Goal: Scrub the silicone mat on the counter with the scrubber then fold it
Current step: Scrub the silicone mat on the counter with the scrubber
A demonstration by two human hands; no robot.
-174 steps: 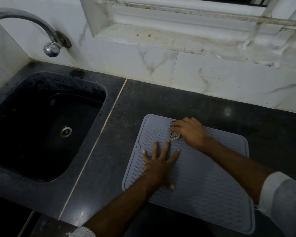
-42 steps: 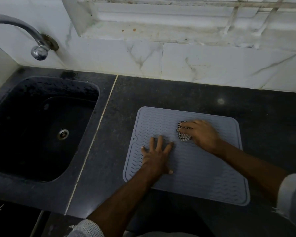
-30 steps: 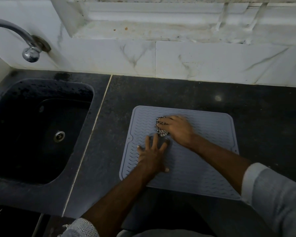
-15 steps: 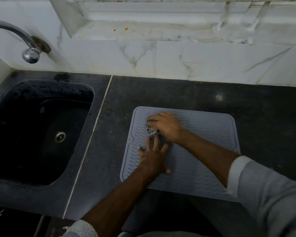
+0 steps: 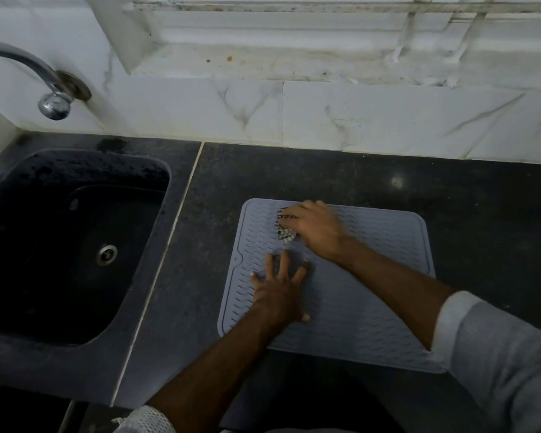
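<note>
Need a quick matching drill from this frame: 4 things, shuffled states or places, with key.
Things:
1. left hand
2. right hand
3. sink
4. tap

States or places:
A. on the wall above the basin
B. pressed flat on the mat, fingers spread
C. grips the scrubber
D. set into the counter, left of the mat

Pairs: 1-B, 2-C, 3-D, 4-A

Right hand motion-blurred, covers most of scrubber. Mat's near-right corner hidden under sleeve. Tap cut off at left edge.
</note>
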